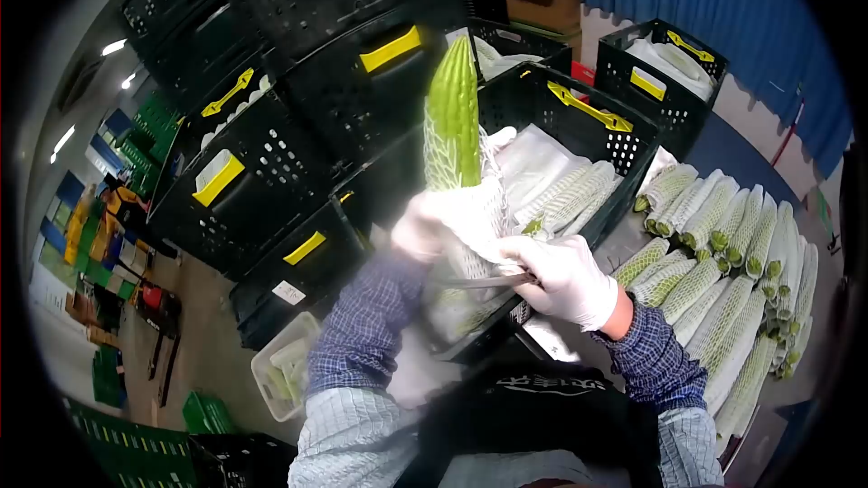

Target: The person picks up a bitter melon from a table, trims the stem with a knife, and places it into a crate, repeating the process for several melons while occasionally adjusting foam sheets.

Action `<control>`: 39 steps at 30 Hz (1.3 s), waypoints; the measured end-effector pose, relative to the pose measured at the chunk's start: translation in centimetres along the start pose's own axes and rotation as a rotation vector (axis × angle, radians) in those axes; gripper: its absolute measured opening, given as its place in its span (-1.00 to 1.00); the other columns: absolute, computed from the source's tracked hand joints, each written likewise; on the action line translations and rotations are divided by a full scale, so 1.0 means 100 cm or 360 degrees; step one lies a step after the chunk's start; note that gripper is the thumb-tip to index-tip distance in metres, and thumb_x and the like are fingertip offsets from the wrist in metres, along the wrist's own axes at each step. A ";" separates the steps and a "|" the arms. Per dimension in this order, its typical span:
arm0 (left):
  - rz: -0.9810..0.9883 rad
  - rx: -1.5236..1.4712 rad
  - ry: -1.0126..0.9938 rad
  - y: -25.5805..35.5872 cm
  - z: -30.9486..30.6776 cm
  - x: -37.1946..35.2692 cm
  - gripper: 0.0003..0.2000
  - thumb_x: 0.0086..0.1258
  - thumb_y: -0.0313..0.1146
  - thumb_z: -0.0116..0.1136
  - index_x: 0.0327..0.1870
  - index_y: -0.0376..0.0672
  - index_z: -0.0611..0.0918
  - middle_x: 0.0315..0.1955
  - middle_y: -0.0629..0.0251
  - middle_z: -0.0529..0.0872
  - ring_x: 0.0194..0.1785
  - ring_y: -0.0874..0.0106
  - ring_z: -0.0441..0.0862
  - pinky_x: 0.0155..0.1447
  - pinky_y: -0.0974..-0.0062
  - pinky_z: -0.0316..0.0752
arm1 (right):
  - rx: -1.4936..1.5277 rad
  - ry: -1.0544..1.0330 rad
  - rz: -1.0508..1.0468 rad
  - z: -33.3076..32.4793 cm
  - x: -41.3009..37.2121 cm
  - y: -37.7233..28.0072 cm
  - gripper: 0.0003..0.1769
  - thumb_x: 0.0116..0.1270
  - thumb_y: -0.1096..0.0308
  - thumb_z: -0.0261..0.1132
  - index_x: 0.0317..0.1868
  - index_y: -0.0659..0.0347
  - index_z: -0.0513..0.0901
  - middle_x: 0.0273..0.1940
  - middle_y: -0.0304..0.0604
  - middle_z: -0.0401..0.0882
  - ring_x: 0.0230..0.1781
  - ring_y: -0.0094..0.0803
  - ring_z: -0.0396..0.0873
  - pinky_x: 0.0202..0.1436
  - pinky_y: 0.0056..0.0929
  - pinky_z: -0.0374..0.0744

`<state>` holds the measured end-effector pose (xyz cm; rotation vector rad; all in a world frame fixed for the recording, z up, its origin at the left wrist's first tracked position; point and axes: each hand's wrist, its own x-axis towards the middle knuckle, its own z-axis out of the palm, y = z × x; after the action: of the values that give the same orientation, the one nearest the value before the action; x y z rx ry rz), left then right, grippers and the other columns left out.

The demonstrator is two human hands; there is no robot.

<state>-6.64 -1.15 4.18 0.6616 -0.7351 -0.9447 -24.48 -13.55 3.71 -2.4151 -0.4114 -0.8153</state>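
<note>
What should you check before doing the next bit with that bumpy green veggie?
1. Grip of the left hand on the gourd: ok.
2. Is the gourd tip up: ok.
3. Does the foam net cover the whole gourd: not ok, top half bare.
4. Hold of the right hand on the net's lower end: ok.
5. What the thin dark strip beside the right hand is: cannot tell.
6. Is the crate ahead open: ok.

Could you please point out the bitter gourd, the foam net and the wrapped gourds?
bitter gourd [454, 95]: head view, bare green upper half.
foam net [488, 203]: head view, mesh round the gourd's base.
wrapped gourds [732, 258]: head view, middle of the pile.
</note>
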 end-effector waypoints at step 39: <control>0.2018 0.3309 0.0154 -0.009 -0.022 0.006 -0.59 0.05 -0.46 0.39 0.00 0.10 0.75 -0.28 0.37 0.70 -0.21 0.35 0.68 -0.09 0.34 0.57 | 0.1554 0.0813 0.0948 -0.023 -0.035 0.026 -0.63 0.56 0.16 0.16 0.02 0.36 0.61 -0.55 -0.34 0.54 -0.71 -0.77 0.33 -0.66 -0.77 0.24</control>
<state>-5.09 -1.68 2.35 1.5709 -1.5993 1.3934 -27.10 -17.40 2.00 -1.2480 0.1172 -0.6844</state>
